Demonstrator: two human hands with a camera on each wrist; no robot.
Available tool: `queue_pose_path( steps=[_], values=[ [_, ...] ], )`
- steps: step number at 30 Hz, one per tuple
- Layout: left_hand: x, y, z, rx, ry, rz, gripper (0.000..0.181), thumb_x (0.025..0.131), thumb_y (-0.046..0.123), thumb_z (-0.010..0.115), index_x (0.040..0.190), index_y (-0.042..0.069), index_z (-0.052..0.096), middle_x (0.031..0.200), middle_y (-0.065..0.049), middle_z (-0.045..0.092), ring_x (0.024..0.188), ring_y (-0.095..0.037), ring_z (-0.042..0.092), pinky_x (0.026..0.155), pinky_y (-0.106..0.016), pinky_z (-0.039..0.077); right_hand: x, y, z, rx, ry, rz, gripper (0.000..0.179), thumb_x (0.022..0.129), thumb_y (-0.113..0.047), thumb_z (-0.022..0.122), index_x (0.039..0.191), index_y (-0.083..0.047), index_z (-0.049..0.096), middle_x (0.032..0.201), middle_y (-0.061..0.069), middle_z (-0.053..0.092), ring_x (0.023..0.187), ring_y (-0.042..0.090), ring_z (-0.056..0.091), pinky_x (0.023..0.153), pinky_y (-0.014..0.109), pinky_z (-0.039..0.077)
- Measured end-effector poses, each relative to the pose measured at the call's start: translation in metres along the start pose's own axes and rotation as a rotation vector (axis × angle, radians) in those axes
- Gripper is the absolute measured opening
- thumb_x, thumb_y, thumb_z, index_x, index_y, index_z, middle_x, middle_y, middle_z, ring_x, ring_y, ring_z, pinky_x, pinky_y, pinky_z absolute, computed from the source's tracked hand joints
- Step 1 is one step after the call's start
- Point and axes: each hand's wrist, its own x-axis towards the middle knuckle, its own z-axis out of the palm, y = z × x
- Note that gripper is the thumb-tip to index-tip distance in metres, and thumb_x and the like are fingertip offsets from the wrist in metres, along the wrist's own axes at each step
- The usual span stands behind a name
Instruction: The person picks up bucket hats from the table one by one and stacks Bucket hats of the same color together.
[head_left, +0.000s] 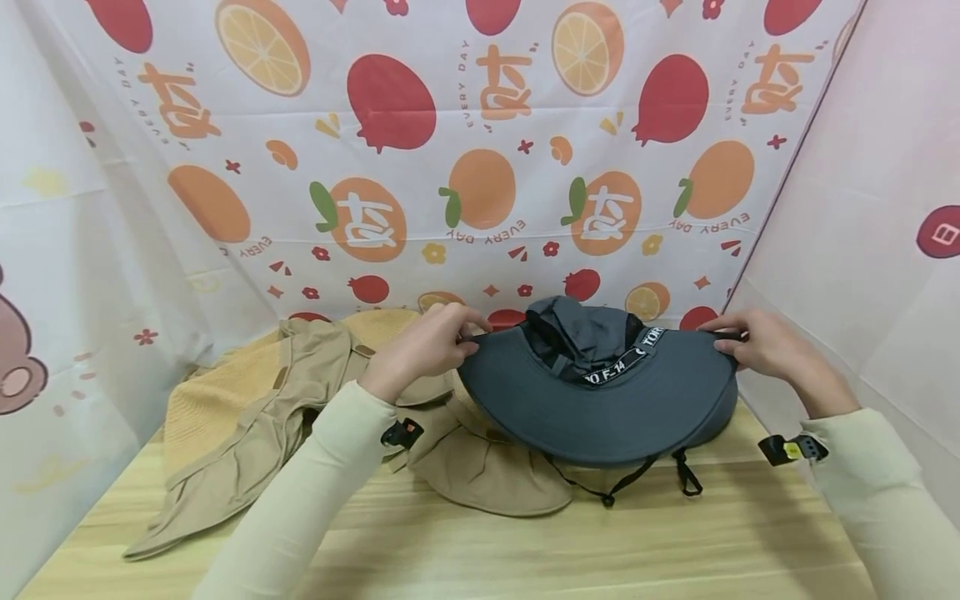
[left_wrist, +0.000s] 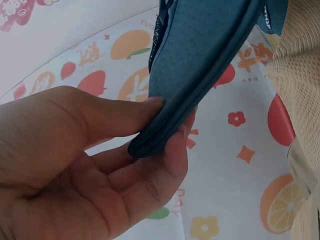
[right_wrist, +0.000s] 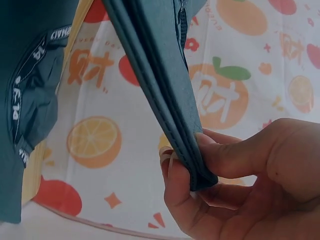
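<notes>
A dark blue-grey sun hat (head_left: 600,425) with a wide brim is held up at the right of the table, its inside and lettered sweatband facing me. My left hand (head_left: 431,346) pinches the left end of the brim. In the left wrist view, the thumb lies on one side of the brim edge (left_wrist: 200,55) and the fingers on the other. At the opposite end, my right hand (head_left: 765,346) grips the brim, its layered edge (right_wrist: 160,95) between thumb and fingers in the right wrist view. A black chin cord (head_left: 626,482) with a toggle hangs below.
To the left lie khaki and straw-coloured hats (head_left: 225,408), overlapping. A khaki brim (head_left: 487,475) lies partly under the dark hat. The light wooden table (head_left: 525,558) has a fruit-printed cloth (head_left: 487,92) behind it and pale walls at both sides.
</notes>
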Motion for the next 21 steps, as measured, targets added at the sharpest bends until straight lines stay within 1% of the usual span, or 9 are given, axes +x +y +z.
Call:
queue_pose_path(
  steps=[2, 3, 5, 6, 8, 10, 14, 17, 21],
  values=[
    [0.006, 0.001, 0.002, -0.009, -0.001, -0.004, 0.031, 0.095, 0.000, 0.068, 0.125, 0.007, 0.074, 0.095, -0.011, 0.074, 0.076, -0.019, 0.062, 0.071, -0.032, 0.052, 0.002, 0.003, -0.002, -0.003, -0.007, 0.015, 0.036, 0.099, 0.002, 0.059, 0.133, 0.012, 0.061, 0.122, 0.040, 0.061, 0.081, 0.021, 0.071, 0.065, 0.033, 0.062],
    [0.008, 0.001, 0.003, -0.012, -0.003, 0.000, 0.031, 0.094, -0.001, 0.068, 0.124, 0.006, 0.074, 0.104, -0.014, 0.076, 0.082, -0.021, 0.065, 0.074, -0.034, 0.054, 0.003, 0.005, -0.003, -0.002, -0.010, 0.016, 0.036, 0.099, 0.002, 0.058, 0.133, 0.013, 0.061, 0.122, 0.041, 0.061, 0.080, 0.021, 0.070, 0.065, 0.033, 0.062],
    [0.015, 0.002, 0.004, -0.010, -0.006, 0.008, 0.031, 0.093, -0.002, 0.068, 0.122, 0.006, 0.076, 0.118, -0.014, 0.075, 0.096, -0.023, 0.068, 0.081, -0.036, 0.058, 0.005, 0.010, -0.004, -0.001, -0.016, 0.023, 0.035, 0.099, 0.003, 0.057, 0.133, 0.014, 0.060, 0.121, 0.042, 0.060, 0.079, 0.020, 0.070, 0.065, 0.032, 0.062],
    [0.019, 0.003, 0.005, -0.009, -0.012, 0.009, 0.031, 0.093, -0.002, 0.069, 0.122, 0.006, 0.077, 0.120, -0.014, 0.075, 0.099, -0.024, 0.069, 0.083, -0.037, 0.059, 0.006, 0.012, -0.005, -0.003, -0.018, 0.029, 0.035, 0.099, 0.004, 0.057, 0.132, 0.014, 0.061, 0.120, 0.042, 0.060, 0.078, 0.020, 0.069, 0.064, 0.032, 0.062],
    [0.026, 0.003, 0.007, 0.003, -0.021, 0.001, 0.030, 0.093, -0.001, 0.070, 0.120, 0.007, 0.078, 0.118, -0.014, 0.076, 0.097, -0.026, 0.069, 0.083, -0.038, 0.059, 0.010, 0.016, -0.007, -0.023, -0.021, 0.032, 0.034, 0.099, 0.004, 0.057, 0.131, 0.014, 0.061, 0.118, 0.042, 0.061, 0.076, 0.020, 0.068, 0.063, 0.031, 0.060],
    [0.034, 0.004, 0.009, 0.014, -0.031, -0.018, 0.028, 0.093, 0.000, 0.071, 0.119, 0.008, 0.078, 0.112, -0.014, 0.077, 0.092, -0.025, 0.067, 0.080, -0.037, 0.057, 0.013, 0.019, -0.010, -0.058, -0.016, 0.042, 0.033, 0.099, 0.004, 0.057, 0.129, 0.013, 0.063, 0.116, 0.041, 0.062, 0.077, 0.022, 0.067, 0.063, 0.032, 0.058],
    [0.052, 0.006, 0.017, 0.042, -0.016, -0.049, 0.024, 0.093, 0.003, 0.073, 0.115, 0.008, 0.080, 0.104, -0.013, 0.077, 0.088, -0.024, 0.066, 0.079, -0.036, 0.056, 0.020, 0.022, -0.016, -0.127, 0.011, 0.069, 0.031, 0.098, 0.004, 0.056, 0.126, 0.014, 0.064, 0.121, 0.043, 0.061, 0.082, 0.031, 0.064, 0.068, 0.036, 0.054],
    [0.063, 0.006, 0.025, 0.043, 0.000, -0.059, 0.022, 0.091, 0.003, 0.075, 0.111, 0.007, 0.081, 0.106, -0.012, 0.078, 0.094, -0.023, 0.068, 0.085, -0.036, 0.059, 0.024, 0.023, -0.019, -0.153, 0.030, 0.100, 0.032, 0.096, 0.007, 0.054, 0.125, 0.015, 0.064, 0.124, 0.043, 0.059, 0.085, 0.036, 0.061, 0.068, 0.036, 0.052],
    [0.076, 0.008, 0.035, 0.017, -0.009, -0.066, 0.022, 0.090, 0.003, 0.076, 0.111, 0.006, 0.081, 0.108, -0.012, 0.079, 0.099, -0.024, 0.070, 0.090, -0.037, 0.060, 0.028, 0.024, -0.021, -0.170, 0.044, 0.130, 0.035, 0.093, 0.010, 0.048, 0.123, 0.016, 0.065, 0.124, 0.043, 0.059, 0.085, 0.038, 0.057, 0.063, 0.033, 0.047]
  ],
)
